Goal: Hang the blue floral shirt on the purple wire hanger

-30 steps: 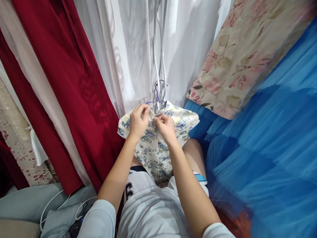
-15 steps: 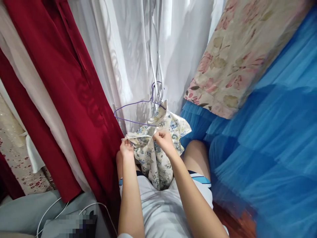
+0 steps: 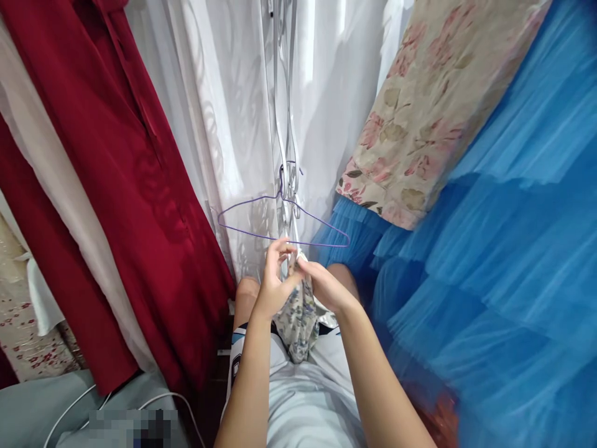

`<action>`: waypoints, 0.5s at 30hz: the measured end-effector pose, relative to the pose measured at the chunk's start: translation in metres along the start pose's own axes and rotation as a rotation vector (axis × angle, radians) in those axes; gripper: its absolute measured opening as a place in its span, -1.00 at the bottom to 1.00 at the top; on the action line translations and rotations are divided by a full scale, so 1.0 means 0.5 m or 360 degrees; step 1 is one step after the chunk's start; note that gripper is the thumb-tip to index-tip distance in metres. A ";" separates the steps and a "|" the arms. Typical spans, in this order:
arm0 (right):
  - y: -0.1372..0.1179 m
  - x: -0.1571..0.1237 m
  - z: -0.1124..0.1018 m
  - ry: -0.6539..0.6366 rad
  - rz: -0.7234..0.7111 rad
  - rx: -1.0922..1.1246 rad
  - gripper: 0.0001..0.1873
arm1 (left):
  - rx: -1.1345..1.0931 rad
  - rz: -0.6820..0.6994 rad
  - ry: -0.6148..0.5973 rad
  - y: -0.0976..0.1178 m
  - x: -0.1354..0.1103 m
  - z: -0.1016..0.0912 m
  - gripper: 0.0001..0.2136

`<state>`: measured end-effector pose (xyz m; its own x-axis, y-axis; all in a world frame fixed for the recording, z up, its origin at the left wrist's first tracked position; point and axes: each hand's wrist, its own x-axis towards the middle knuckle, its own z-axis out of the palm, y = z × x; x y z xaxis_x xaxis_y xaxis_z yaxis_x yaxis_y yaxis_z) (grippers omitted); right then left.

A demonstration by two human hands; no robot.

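**Garment off the hanger, gathered between two hands**

The blue-and-cream floral garment [image 3: 298,320] is held in front of the body, low over the lap, with its lower part hanging down between the thighs [image 3: 246,303]. It is bunched into a narrow bundle; it is neither spread out nor seen in a neat fold, and its cut cannot be made out.

The upper end of the cloth appears to be pinched by the right hand [image 3: 329,287], with the thumb laid along the near side. At the left hand [image 3: 276,277], the fingers are loosely curved and the thumb is pointed towards the same end; whether its grip is closed on the cloth cannot be told.

Just above the hands, the purple wire hanger [image 3: 282,194] is suspended with its whole frame bare. Its hook is placed among the white strips [image 3: 282,134], though how it is caught there is not clear. No cloth is seen on it, so the separation of garment and hanger may be judged complete.

What is left seems to concern the garment alone: it has not been let go or laid anywhere. It is flanked by red fabric [image 3: 125,162] on one side and tiered blue tulle [image 3: 489,255] on the other.
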<state>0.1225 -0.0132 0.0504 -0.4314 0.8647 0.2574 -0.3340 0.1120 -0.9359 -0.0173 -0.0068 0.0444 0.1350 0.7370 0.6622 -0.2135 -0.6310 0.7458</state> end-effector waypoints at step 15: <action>-0.203 -0.062 -0.254 0.0693 -0.0494 -0.1139 -0.70 | 0.1102 -0.0259 -0.0705 -0.023 -0.021 -0.114 -0.66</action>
<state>0.2762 0.0107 0.1068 -0.0034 0.8374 0.5465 0.2832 0.5249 -0.8026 -0.0711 0.0065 0.0245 0.5115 0.7595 0.4018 0.4643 -0.6378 0.6145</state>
